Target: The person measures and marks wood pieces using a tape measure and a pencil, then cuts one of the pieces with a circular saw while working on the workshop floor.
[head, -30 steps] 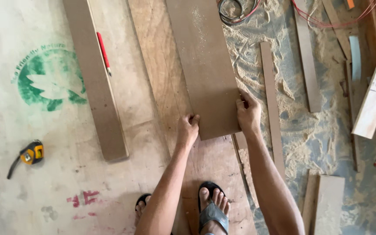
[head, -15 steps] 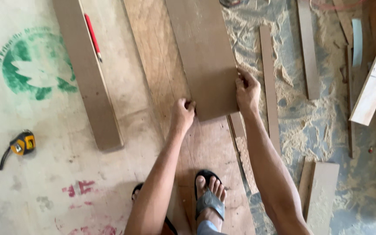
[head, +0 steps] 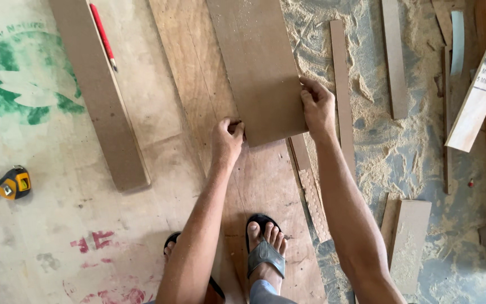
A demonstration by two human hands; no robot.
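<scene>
A brown fibreboard panel [head: 257, 62] lies flat on a wider plywood sheet [head: 181, 67] on the floor. My left hand [head: 227, 138] pinches the panel's near left corner. My right hand [head: 317, 106] grips its near right edge, thumb on top. Both arms reach down from the bottom of the view. My foot in a grey sandal [head: 265, 247] stands on the plywood just below the panel.
A long narrow board [head: 105, 107] with a red pencil [head: 102, 35] on it lies to the left. A yellow tape measure [head: 13, 184] sits far left. Thin offcut strips [head: 341, 84], sawdust and a small board piece [head: 410, 239] cover the right side.
The view has shifted so everything sits a little lower and more to the left in frame. Both hands keep their hold on the panel's near end.
</scene>
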